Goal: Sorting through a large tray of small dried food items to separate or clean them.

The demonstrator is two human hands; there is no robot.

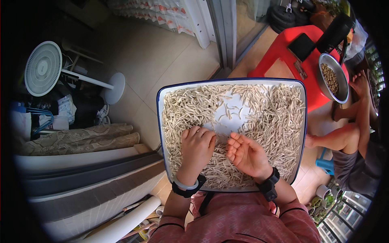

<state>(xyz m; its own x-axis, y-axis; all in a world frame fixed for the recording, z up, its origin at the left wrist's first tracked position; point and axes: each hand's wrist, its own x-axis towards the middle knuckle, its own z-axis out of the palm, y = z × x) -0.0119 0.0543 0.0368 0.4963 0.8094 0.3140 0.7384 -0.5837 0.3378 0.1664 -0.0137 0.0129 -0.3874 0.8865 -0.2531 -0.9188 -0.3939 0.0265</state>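
A white enamel tray [233, 101] with a dark blue rim lies before me, its near edge against my body. Thin, pale dried strips [276, 121] cover most of its bottom, around a bare patch at the centre with a few loose strips. Over the strips just left of that patch is my left hand [198, 142], back up and fingers curled down. What its fingertips hold, if anything, is hidden. My right hand [247, 153] is turned with its palm inward and partly up, fingers half bent and thumb apart; I see nothing in it. A gap separates the hands.
A red plastic stool [281, 51] at the upper right bears a metal bowl [342, 94] of small tan pieces, a phone-like black object [301, 47] and a black bottle [335, 32]. Another person's leg [340, 138] is at the right. A white fan [114, 88] stands left.
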